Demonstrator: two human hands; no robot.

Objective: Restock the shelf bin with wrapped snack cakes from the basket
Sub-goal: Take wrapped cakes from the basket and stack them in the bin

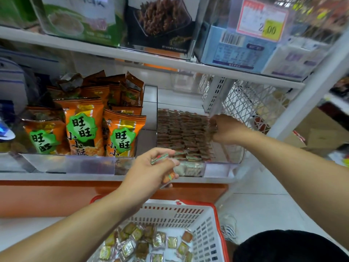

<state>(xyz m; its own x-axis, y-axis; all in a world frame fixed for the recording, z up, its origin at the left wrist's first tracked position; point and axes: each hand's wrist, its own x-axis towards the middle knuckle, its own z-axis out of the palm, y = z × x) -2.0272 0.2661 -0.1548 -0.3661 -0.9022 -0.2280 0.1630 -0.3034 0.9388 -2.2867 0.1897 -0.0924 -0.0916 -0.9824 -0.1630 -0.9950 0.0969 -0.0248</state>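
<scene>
White store shelving fills the view, its lower shelf [56, 176] edged in orange and carrying a clear shelf bin [217, 170] at its right end, beside the white mesh side panel [245, 103]. Inside the bin, wrapped snack cakes [181, 129] stand packed in tight rows from the back wall nearly to the front lip. The right hand [226, 129] reaches in over the bin's right edge, its fingers curled and pinching a small clump of cakes at the right side of the rows. The left hand [151, 169] hovers just in front of the bin's front left corner, its fingers and thumb closed round a few more cakes [166, 176], whose red and green wrapper edges stick out between the fingers. Left of the bin, behind a clear front rail, orange rice-cracker bags [83, 127] with green labels stand upright in several rows. On the upper shelf [170, 62] sit clear bins of other packaged goods, and a red-bordered price tag [262, 17] with a yellow sticker hangs at the upper right. Below the hands, on the tiled floor, a white plastic basket [205, 229] with a red rim holds loose cakes [147, 242] scattered flat across its bottom, in yellowish and orange clear wrappers. A sneaker [229, 227] shows just beside the basket's right wall.
</scene>
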